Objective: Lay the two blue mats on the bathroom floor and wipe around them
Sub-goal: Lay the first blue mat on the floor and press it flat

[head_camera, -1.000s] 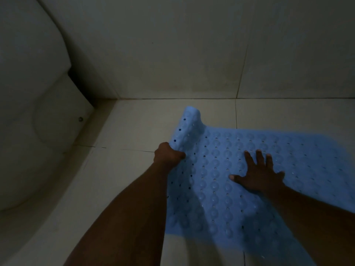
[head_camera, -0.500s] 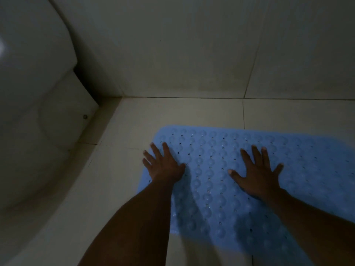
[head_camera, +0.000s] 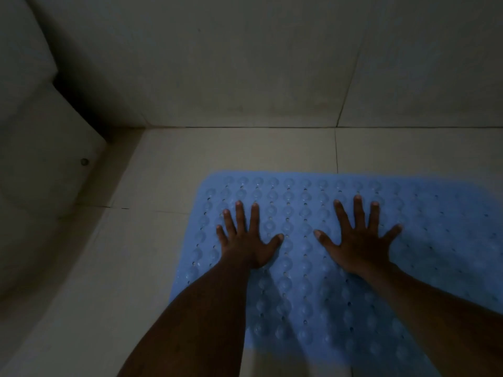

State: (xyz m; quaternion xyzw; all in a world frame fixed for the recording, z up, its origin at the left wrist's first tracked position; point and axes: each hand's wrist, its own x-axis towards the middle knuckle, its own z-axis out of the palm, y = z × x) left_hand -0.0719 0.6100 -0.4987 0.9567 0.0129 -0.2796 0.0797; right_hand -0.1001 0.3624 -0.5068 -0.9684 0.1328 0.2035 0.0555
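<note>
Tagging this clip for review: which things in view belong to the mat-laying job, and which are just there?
Job: blue mat; left hand and right hand, flat on it; floor.
Just there: white fixture at left; tiled wall.

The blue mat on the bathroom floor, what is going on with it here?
A person presses the left hand and the right hand flat on the blue mat, fingers spread and straight. The mat lies flat on the tiled floor, close to the wall, with a white fixture to its left. Only one mat is in view, and no wiping cloth.
</note>
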